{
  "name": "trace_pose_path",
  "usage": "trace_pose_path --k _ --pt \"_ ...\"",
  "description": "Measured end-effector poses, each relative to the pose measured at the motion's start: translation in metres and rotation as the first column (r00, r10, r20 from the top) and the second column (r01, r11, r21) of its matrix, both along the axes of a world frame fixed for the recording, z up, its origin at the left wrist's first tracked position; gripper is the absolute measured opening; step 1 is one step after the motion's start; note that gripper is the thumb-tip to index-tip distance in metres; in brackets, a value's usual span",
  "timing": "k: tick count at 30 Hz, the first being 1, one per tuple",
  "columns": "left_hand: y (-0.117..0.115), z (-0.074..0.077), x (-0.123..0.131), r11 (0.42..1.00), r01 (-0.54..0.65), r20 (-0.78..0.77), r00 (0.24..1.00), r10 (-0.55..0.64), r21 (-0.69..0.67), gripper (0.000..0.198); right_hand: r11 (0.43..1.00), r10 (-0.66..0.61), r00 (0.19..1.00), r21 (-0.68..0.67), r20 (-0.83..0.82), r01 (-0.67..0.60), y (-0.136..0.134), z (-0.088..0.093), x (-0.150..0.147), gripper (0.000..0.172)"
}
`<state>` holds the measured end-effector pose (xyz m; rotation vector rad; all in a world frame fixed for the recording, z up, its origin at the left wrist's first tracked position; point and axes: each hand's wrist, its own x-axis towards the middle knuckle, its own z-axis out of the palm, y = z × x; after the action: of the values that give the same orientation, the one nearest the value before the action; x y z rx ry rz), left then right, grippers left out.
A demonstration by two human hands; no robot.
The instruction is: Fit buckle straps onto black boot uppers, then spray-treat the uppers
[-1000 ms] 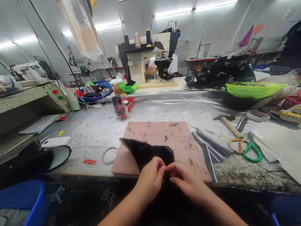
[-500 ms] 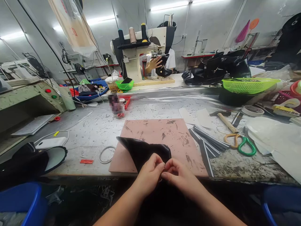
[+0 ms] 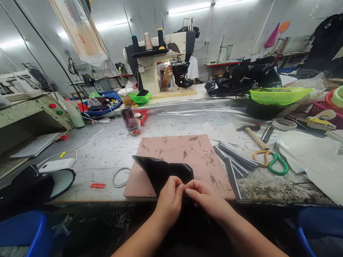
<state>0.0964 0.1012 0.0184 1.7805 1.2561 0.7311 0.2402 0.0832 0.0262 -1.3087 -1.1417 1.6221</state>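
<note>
A black leather shoe piece lies over the front part of a pink board, its pointed end toward the left. At its near edge my left hand is closed, thumb against the curled fingers. My right hand is pinched as well, its fingertips almost meeting those of the left. Whatever is between the fingertips is too small or too hidden to make out. Below the hands everything is dark, so the lower part of the leather cannot be told apart from what is behind it.
Right of the board lie grey-and-white strips, scissors with orange and green handles, and a hammer. A tape ring is on the left. Across the table, a co-worker's hand holds a black boot at a sewing machine.
The fingers of both my hands have shifted slightly, still pinched together at the leather's edge. Behind the table, the co-worker's hand and boot have turned at the machine.
</note>
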Motion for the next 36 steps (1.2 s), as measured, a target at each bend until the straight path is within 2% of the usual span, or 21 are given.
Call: trace_pose_path --k 3,6,10,13,17,24,28,31,34,36 --pt "0.0008 -0.0025 -0.0008 0.999 -0.022 0.018 1.0 0.022 0.031 0.02 1.0 -0.008 0.999 0.006 0.045 0.008 -0.0001 -0.0018 -0.0022 0.033" --pt "0.0009 -0.0051 -0.0013 0.997 -0.072 0.065 0.995 0.07 0.022 0.021 0.997 0.046 0.984 0.06 0.174 -0.057 -0.0018 -0.0048 -0.0025 0.023" --pt "0.0003 -0.0055 0.0002 0.993 -0.118 0.087 0.989 0.116 0.021 0.023 0.967 0.121 0.939 0.175 0.322 -0.185 -0.0036 -0.0047 -0.001 0.025" --pt "-0.0005 -0.0043 0.0018 0.992 -0.117 0.081 0.99 0.114 0.039 0.021 0.964 0.12 0.921 0.177 0.37 -0.196 -0.0033 -0.0018 -0.0006 0.022" --pt "-0.0007 -0.004 0.0025 0.993 -0.118 0.08 0.99 0.116 0.02 0.023 0.981 0.117 0.936 0.106 0.332 -0.161 -0.002 0.0016 -0.0025 0.02" --pt "0.0009 -0.0035 0.0038 0.988 -0.147 0.071 0.987 0.144 0.048 0.022 0.998 0.003 0.99 0.059 0.143 -0.012 0.0004 -0.0033 -0.0062 0.019" --pt "0.0019 -0.0034 0.0044 0.981 -0.187 0.095 0.979 0.182 0.043 0.022 0.995 0.065 0.988 0.062 0.138 -0.075 0.0018 -0.0048 -0.0056 0.011" --pt "0.0024 -0.0049 0.0035 0.975 -0.22 0.136 0.966 0.22 -0.015 0.024 0.992 0.119 0.97 0.023 0.212 -0.127 0.0016 -0.0016 -0.0038 0.009" --pt "0.0026 -0.0072 0.0028 0.965 -0.247 0.168 0.951 0.258 -0.085 0.026 0.979 0.168 0.944 0.06 0.286 -0.193 0.0011 0.0016 -0.0015 0.012" --pt "0.0029 -0.0079 0.003 0.962 -0.264 0.176 0.946 0.272 -0.068 0.025 0.967 0.183 0.934 0.115 0.308 -0.227 0.0005 0.0018 -0.0011 0.02"
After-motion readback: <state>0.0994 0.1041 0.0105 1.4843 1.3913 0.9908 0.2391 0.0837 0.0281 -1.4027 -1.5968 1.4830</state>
